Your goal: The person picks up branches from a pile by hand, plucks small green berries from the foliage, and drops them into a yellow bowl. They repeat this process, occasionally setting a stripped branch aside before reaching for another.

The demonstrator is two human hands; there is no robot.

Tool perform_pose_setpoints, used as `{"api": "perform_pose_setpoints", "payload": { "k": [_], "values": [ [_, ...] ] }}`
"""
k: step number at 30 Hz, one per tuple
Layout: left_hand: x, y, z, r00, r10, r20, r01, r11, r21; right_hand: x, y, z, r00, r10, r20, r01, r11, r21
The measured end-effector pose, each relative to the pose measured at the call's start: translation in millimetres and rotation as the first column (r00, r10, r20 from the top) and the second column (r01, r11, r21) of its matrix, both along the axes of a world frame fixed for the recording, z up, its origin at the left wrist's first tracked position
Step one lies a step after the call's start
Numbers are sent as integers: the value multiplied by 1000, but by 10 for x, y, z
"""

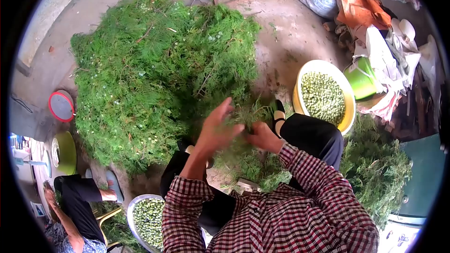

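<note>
My left hand (218, 129), partly blurred by motion, is raised with its fingers apart beside a green sprig, on the left of the two hands. My right hand (263, 137) is closed on the base of the green sprig (251, 115), which points up and away from me. A large heap of green branches (154, 75) lies on the ground just beyond my hands. More cut greenery (248, 161) lies between my knees, below the hands.
Basins of green berries stand at the right (323, 97) and lower left (149, 220). A red-rimmed sieve (61, 106) and a green bowl (66, 153) are at the left. Another person (77, 206) sits lower left. Bags (358, 9) and a green bucket (361, 78) stand right.
</note>
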State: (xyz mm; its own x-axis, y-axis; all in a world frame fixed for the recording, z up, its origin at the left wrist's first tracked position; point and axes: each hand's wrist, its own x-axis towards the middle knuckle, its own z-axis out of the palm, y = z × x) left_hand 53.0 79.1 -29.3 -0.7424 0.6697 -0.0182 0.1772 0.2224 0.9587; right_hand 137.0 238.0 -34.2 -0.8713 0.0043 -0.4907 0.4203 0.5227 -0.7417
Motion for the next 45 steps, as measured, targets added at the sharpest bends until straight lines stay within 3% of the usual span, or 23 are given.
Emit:
{"api": "perform_pose_setpoints", "payload": {
  "k": [1, 2, 3, 5, 8, 9, 12, 15, 19, 24, 26, 27, 30, 31, 32, 34, 36, 38, 41, 44, 45],
  "values": [
    [-49, -36, 90, 999, 22, 23, -20, 994, -110, 142, 50, -383, 983, 51, -176, -32, 994, 108],
    [-82, -73, 107, 994, 75, 74, -71, 996, -52, 297, 82, -635, 943, 318, -97, -278, 915, 292],
    [-102, -111, 107, 984, 122, 128, -123, 992, 1, 465, 108, -861, 839, 544, 29, -499, 747, 439],
    [-126, -187, 96, 971, 180, 156, -195, 977, 84, 821, 193, -1378, 625, 770, 126, -774, 590, 230],
    [-63, -271, 205, 937, 226, 265, -263, 958, 113, 780, 299, -1772, 763, 597, 247, -646, 717, 263],
    [-44, -291, 223, 937, 237, 256, -275, 954, 122, 764, 338, -1945, 877, 435, 203, -481, 798, 363],
    [-88, -339, 273, 900, 262, 348, -332, 930, 157, 477, 437, -1926, 877, 377, 299, -464, 829, 314],
    [-136, -336, 309, 868, 342, 359, -413, 900, 141, 371, 433, -2319, 886, 288, 364, -403, 867, 294],
    [-160, -301, 231, 840, 386, 381, -460, 880, 122, 119, 364, -2398, 874, 234, 425, -348, 913, 213],
    [-193, -262, 222, 790, 379, 482, -478, 873, 98, -85, 328, -2643, 872, 166, 461, -322, 903, 283],
    [-186, -173, 204, 785, 438, 437, -513, 856, 63, -139, 375, -2628, 859, 129, 495, -309, 902, 301],
    [-179, -167, 191, 784, 435, 443, -512, 857, 64, -98, 390, -2647, 921, 45, 387, -176, 934, 312],
    [-171, -155, 191, 775, 442, 452, -520, 852, 56, -169, 446, -2722, 847, 149, 511, -325, 905, 274],
    [-171, -159, 200, 774, 446, 449, -521, 852, 51, -93, 446, -2866, 924, 190, 333, -294, 908, 298],
    [-171, -163, 198, 773, 451, 446, -523, 851, 46, -74, 466, -3025, 945, 117, 304, -198, 948, 251],
    [-150, -185, 175, 767, 461, 447, -532, 846, 40, -252, 493, -2752, 965, -38, 261, -1, 989, 145],
    [-136, -204, 167, 763, 465, 449, -533, 846, 29, -321, 495, -3000, 999, 15, 41, -23, 978, 208],
    [-131, -209, 162, 761, 464, 454, -529, 848, 20, -624, 474, -2871, 993, -98, 67, 81, 974, 213],
    [-165, -227, 138, 761, 465, 453, -529, 848, 19, -818, 377, -3354, 981, 177, -79, -125, 891, 437],
    [-189, -231, 121, 750, 469, 467, -541, 841, 24, -1080, 337, -2895, 921, 226, 318, -334, 878, 342],
    [-202, -229, 123, 750, 466, 470, -539, 842, 26, -1073, 323, -2865, 936, 195, 292, -295, 888, 353]
  ]
}}
